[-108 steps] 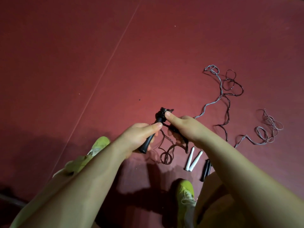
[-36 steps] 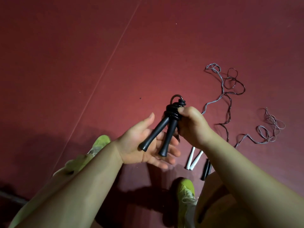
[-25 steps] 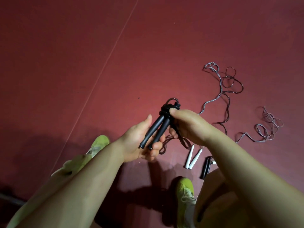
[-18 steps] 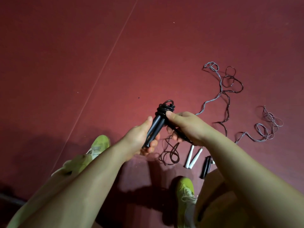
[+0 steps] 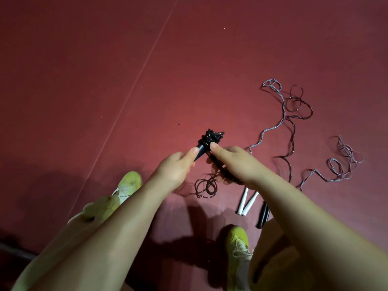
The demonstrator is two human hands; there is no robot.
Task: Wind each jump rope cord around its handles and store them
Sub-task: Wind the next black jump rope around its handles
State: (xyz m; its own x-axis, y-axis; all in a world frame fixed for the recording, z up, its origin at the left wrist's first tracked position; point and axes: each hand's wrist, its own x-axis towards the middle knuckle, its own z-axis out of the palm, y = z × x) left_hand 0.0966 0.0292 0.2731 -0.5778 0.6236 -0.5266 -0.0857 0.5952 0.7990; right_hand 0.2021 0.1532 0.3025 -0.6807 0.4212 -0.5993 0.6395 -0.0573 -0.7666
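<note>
First rope part wound: left hand [image 5: 174,169] grip curled round black handles [image 5: 200,151], right hand [image 5: 235,162] grip pinching black cord [image 5: 206,185] at wrap, tail loose on floor [image 5: 105,70]; grey cord [image 5: 273,127] with white handles [image 5: 247,201] plus near-right dark handles [image 5: 262,215] untouched, nothing stored

A dark red, matte floor [image 5: 105,70] fills the whole frame. A thin pale seam line [image 5: 134,82] runs diagonally from the upper centre toward the lower left. Small pale specks and one dark speck [image 5: 178,124] dot the surface. Light is brightest at centre frame; broad soft shadows [image 5: 42,192] darken the lower left and bottom edge.
</note>
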